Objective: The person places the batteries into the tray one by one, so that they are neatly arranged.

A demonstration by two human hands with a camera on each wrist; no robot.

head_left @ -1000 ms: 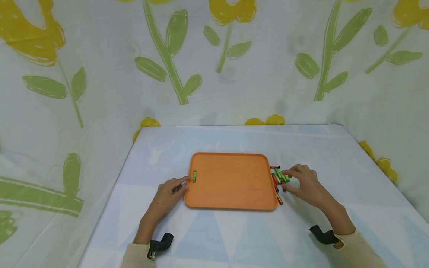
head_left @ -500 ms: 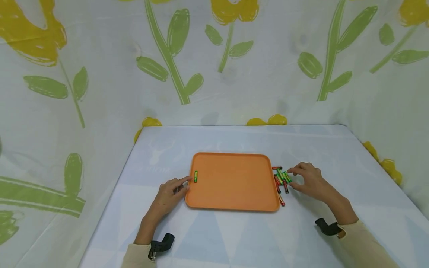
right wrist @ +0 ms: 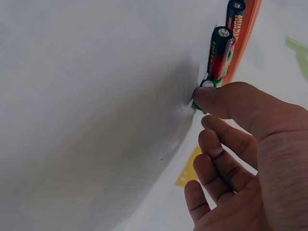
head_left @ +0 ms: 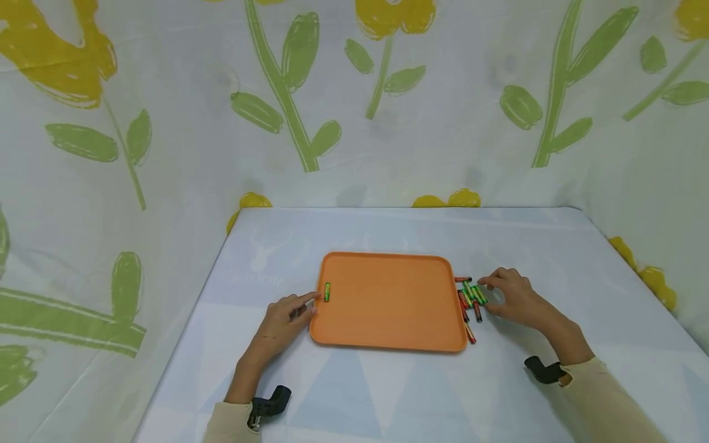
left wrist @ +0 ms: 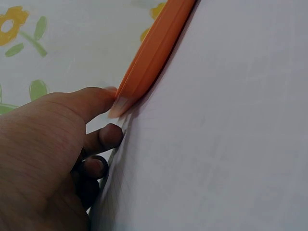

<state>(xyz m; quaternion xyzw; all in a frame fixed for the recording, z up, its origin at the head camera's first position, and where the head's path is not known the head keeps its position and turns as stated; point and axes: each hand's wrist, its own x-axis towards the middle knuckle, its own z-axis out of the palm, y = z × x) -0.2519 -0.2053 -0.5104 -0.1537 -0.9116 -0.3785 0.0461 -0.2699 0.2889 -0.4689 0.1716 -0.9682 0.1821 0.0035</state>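
Observation:
In the head view, the orange tray (head_left: 388,301) lies flat on the table, with one green battery (head_left: 327,292) near its left rim. My left hand (head_left: 285,317) holds that rim; thumb and index finger meet at its edge, while the other fingers curl loosely below the tray rim (left wrist: 144,62) in the left wrist view. Beside the tray's right side, several red and green batteries (head_left: 477,312) lie in a loose pile. My right hand (head_left: 515,298) pinches a green battery (head_left: 480,295) at the pile's right side. In the right wrist view the thumb covers most of this green battery (right wrist: 198,104).
A pale table (head_left: 354,394) with a triangle pattern carries everything. Behind it hangs a white cloth (head_left: 443,141) printed with yellow flowers and green leaves. Black wrist mounts (head_left: 268,403) sit on both wrists. Two red-and-black batteries (right wrist: 220,50) stand out close to the tray's edge.
My right hand draws slightly right from the pile, uncovering batteries, then closes in on a green one. My left hand stays at the tray rim. The head view shifts a little.

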